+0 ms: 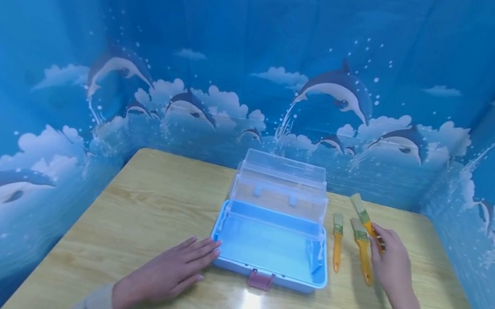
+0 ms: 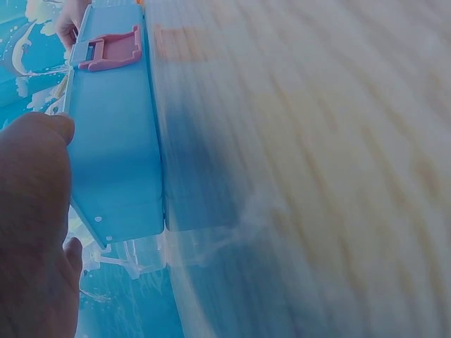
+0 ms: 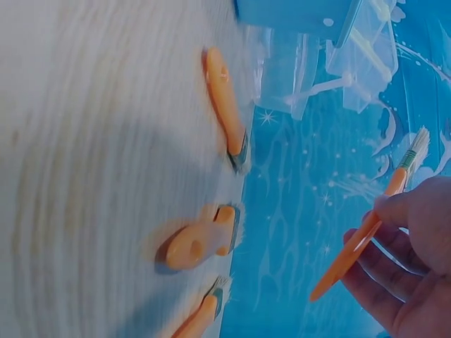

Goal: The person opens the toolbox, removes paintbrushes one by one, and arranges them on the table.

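My right hand (image 1: 394,264) pinches the handle of a paintbrush (image 1: 364,218) between thumb and fingers, above the right side of the table. The pale bristles of this brush (image 3: 359,243) point up and away in the right wrist view. Below it lie a wide paintbrush (image 1: 363,254) and a narrower paintbrush (image 1: 337,245), both with orange handles. Another paintbrush (image 3: 201,310) shows at the lower edge of the right wrist view. My left hand (image 1: 170,271) has its fingers extended, fingertips at the left front corner of a light blue storage box (image 1: 265,272).
The box's clear lid and tray part (image 1: 281,183) stands raised at the back. A pink latch (image 1: 260,280) hangs from its front. Around the wooden table (image 1: 164,195), a blue dolphin-printed curtain (image 1: 241,68) rises at the back and both sides.
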The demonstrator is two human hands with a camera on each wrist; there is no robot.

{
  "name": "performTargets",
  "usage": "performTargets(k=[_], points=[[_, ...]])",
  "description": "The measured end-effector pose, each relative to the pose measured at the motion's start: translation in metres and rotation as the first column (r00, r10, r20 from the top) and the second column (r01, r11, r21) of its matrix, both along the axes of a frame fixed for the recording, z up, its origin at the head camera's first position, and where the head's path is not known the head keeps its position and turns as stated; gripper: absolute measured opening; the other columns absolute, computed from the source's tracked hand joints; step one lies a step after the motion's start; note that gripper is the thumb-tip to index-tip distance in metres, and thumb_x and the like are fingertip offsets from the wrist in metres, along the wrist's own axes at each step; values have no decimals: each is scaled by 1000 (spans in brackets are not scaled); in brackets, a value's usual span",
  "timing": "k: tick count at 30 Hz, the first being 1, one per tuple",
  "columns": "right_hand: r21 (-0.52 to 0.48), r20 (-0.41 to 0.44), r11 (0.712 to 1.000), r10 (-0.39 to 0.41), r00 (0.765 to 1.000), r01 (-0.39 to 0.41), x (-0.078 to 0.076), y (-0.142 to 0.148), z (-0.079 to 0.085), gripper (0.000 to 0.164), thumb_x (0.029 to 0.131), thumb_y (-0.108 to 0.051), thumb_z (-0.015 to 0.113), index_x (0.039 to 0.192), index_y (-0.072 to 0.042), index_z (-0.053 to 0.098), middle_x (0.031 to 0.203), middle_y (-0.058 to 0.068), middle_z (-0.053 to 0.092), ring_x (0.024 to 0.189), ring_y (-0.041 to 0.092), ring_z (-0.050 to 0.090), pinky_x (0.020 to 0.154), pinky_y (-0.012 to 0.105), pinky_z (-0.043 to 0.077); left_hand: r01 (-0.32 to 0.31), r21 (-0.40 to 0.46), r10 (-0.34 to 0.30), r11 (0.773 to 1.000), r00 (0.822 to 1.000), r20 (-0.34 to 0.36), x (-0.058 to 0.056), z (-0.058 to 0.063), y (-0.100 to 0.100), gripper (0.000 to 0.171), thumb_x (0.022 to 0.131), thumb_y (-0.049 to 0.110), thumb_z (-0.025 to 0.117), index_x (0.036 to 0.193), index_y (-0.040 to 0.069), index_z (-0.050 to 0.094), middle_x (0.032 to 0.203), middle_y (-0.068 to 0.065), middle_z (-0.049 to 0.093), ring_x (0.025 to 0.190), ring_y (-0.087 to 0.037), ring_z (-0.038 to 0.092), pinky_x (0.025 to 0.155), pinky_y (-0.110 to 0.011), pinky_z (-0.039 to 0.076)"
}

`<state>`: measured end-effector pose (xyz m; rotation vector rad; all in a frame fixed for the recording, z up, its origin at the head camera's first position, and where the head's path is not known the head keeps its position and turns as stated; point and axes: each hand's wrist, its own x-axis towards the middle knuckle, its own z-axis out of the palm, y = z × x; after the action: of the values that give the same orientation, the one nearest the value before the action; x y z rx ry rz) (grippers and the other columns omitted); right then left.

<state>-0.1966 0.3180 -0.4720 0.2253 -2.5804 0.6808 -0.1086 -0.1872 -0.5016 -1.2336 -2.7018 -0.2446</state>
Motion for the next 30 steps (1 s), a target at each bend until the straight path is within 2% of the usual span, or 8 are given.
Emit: performTargets(k=[14, 24, 30], points=[[13, 0, 999, -37, 999, 37, 12, 18, -6, 35, 95, 4, 65, 130, 9, 61, 110, 28, 66, 93, 43, 65, 74, 60, 58, 4, 0, -4, 1000, 1000, -8, -2, -3, -1, 62, 108, 35, 47, 162, 16, 24, 169, 0, 19, 155, -19, 22, 125, -46, 24], [8, 39, 997, -82, 996, 82, 18, 33, -10, 34, 95, 5, 65, 128, 13, 60, 105, 30, 65, 88, 42, 66, 67, 53, 61, 12, 18, -11, 1000, 999, -33, -2, -5, -1, 64, 106, 33, 52, 161, 14, 27, 169, -2, 21, 155, -20, 23, 125, -46, 25], [15, 70, 993, -115, 991, 114, 23, 41, -14, 34, 96, 3, 65, 128, 13, 60, 106, 30, 65, 88, 43, 66, 66, 55, 61, 7, 15, -6, 1000, 1000, -28, -1, -4, -1, 64, 106, 33, 52, 162, 15, 26, 169, -2, 22, 155, -19, 23, 125, -45, 25]])
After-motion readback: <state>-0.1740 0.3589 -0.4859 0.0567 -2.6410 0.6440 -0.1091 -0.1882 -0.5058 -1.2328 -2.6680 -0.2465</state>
